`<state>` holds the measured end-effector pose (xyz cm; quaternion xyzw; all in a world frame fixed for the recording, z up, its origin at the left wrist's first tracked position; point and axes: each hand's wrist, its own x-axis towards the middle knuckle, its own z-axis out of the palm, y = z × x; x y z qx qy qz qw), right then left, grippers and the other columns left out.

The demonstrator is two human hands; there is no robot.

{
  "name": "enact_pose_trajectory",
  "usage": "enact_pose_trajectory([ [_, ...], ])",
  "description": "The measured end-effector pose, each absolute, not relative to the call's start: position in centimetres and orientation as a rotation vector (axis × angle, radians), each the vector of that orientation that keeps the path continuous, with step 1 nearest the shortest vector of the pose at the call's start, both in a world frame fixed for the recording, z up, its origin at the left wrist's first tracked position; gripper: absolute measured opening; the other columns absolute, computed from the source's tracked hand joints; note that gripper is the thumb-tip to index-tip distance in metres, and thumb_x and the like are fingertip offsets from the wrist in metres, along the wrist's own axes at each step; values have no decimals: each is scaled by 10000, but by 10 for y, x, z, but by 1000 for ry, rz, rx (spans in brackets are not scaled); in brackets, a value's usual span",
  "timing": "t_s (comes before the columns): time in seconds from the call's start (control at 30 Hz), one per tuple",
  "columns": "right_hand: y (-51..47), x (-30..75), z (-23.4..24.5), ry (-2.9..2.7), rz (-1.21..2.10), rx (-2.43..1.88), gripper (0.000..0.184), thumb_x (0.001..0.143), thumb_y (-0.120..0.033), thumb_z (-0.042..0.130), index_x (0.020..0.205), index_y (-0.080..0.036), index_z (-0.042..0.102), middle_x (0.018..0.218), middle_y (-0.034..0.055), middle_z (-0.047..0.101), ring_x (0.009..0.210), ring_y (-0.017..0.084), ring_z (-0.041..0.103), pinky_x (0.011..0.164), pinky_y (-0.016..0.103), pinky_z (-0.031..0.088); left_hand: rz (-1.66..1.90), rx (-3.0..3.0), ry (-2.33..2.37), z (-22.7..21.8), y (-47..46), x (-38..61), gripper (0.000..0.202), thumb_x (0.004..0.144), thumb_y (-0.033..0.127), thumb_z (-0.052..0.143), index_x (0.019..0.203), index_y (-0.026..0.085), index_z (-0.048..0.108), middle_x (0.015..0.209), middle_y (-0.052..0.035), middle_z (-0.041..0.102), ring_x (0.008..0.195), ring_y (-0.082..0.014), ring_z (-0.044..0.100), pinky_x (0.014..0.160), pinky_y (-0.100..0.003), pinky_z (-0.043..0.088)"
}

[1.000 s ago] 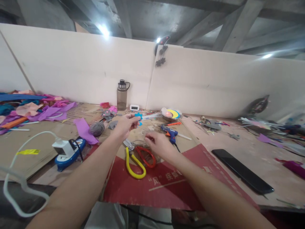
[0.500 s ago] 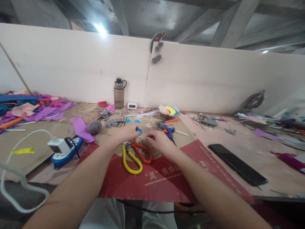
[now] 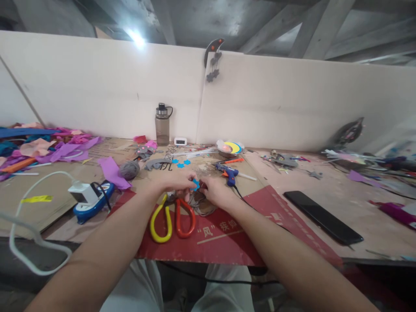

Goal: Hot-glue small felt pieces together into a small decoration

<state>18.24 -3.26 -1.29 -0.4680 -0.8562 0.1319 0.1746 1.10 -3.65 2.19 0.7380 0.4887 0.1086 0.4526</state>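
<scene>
My left hand (image 3: 182,184) is closed, pinching a small blue flower-shaped cutout (image 3: 196,184) between its fingertips. Close on the other side of the cutout is my right hand (image 3: 212,189); its fingers are bent together, and what they hold is hidden. Scissors with one yellow and one red handle (image 3: 185,220) lie below the left hand, their blades mostly covered. Loose grey yarn (image 3: 203,208) lies in loops under both hands. Three more blue cutouts (image 3: 180,165) rest flat on the cardboard just beyond.
A blue glue gun (image 3: 231,176) and its cable lie right of the hands. Further right is a black phone (image 3: 321,216). At left stand a blue power strip (image 3: 92,206) and a grey yarn ball (image 3: 129,170). A bottle (image 3: 162,125) stands at the back.
The blue cutout has moved right and down, closer to my right fingers. The scissor handles have shifted left and spread apart. A third blue cutout now shows on the cardboard.
</scene>
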Motion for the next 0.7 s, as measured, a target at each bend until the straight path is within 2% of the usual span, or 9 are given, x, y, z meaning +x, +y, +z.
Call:
enact_pose_trajectory([
  [0.1, -26, 185, -16, -2403, 378, -1408, 167, 742, -101, 536, 839, -163, 657, 772, 53, 667, 681, 136, 567, 603, 214, 356, 316, 1693, 1095, 22, -34, 6, 151, 715, 267, 561, 816, 173, 500, 529, 13, 580, 395, -114, 520, 382, -199, 334],
  [0.2, -19, 190, -17, -2418, 333, -1449, 155, 739, -96, 529, 777, -155, 667, 762, 68, 672, 696, 147, 579, 614, 221, 358, 529, 1630, 986, 24, -31, 3, 212, 702, 287, 624, 829, 157, 516, 633, -10, 614, 481, -116, 578, 432, -202, 387],
  [0.37, -17, 194, -11, -2366, 208, -1317, 282, 850, -229, 443, 695, -146, 663, 707, 86, 648, 666, 156, 558, 643, 251, 366, 902, 1502, 1048, 23, -23, 5, 181, 713, 239, 644, 787, 137, 514, 709, -61, 654, 655, -144, 646, 514, -203, 437],
  [0.43, -17, 192, -10, -2270, 177, -1195, 243, 848, -239, 460, 744, -154, 662, 751, 74, 638, 720, 157, 553, 689, 254, 380, 1006, 1433, 1090, 21, -20, 5, 161, 716, 202, 642, 775, 134, 509, 697, -59, 652, 638, -143, 647, 492, -193, 423],
  [0.57, -18, 176, -16, -2296, 223, -926, 152, 789, -137, 526, 839, -181, 663, 885, 56, 616, 854, 150, 541, 785, 257, 395, 1186, 1341, 1089, 19, -13, 1, 165, 702, 179, 662, 761, 129, 516, 710, -55, 653, 561, -110, 620, 444, -176, 387],
  [0.7, -15, 160, -24, -2486, 207, -912, 130, 750, -121, 576, 807, -181, 677, 870, 73, 611, 884, 177, 528, 822, 290, 388, 1270, 1284, 1053, 17, -7, -6, 157, 686, 178, 673, 716, 129, 528, 661, -32, 632, 454, -55, 529, 369, -148, 290],
])
